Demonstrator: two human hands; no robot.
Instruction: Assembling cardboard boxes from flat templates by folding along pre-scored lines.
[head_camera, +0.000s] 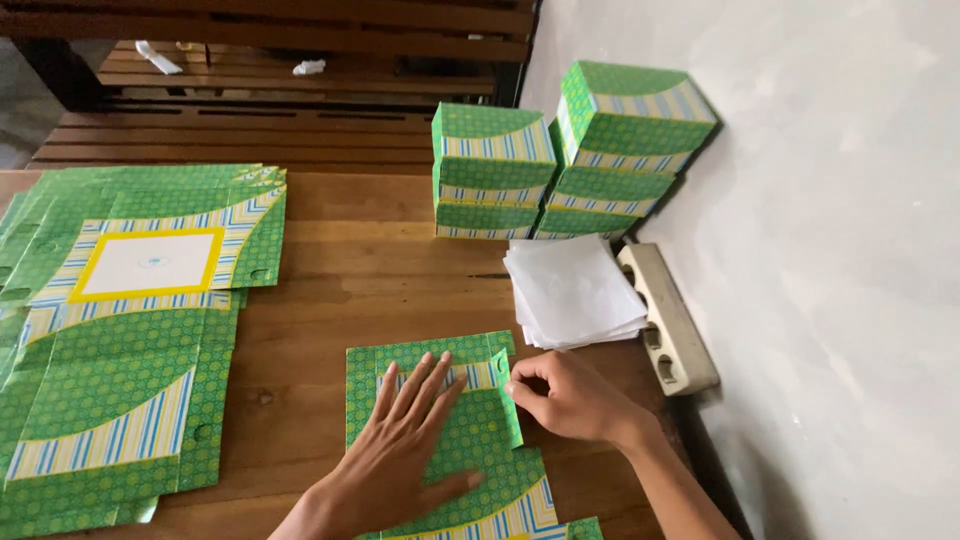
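Green patterned cardboard box blank (450, 440), striped blue-yellow bands, lies flat on wooden table (330, 290), near front edge. Head view: left hand (405, 450) spread flat on it, palm down, gripping nothing. Right hand (565, 400) pinches blank's folded side flap btwn thumb & fingertips. Adjacent: stack of flat blanks (130, 330) at left, 2 stacks of assembled green boxes (560, 165) at rear, white paper sheets (572, 292), beige power strip (668, 325) against wall.

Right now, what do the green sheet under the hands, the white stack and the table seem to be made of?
Green sheet: thin printed cardboard, by its look, smooth and faintly glossy; it folds along a crisp crease under the left hand and right hand.
White stack: thin matte paper, probably; the edges show many fine, slightly fanned layers.
Table: wood planks with visible grain and seams, apparently a low-sheen finish.
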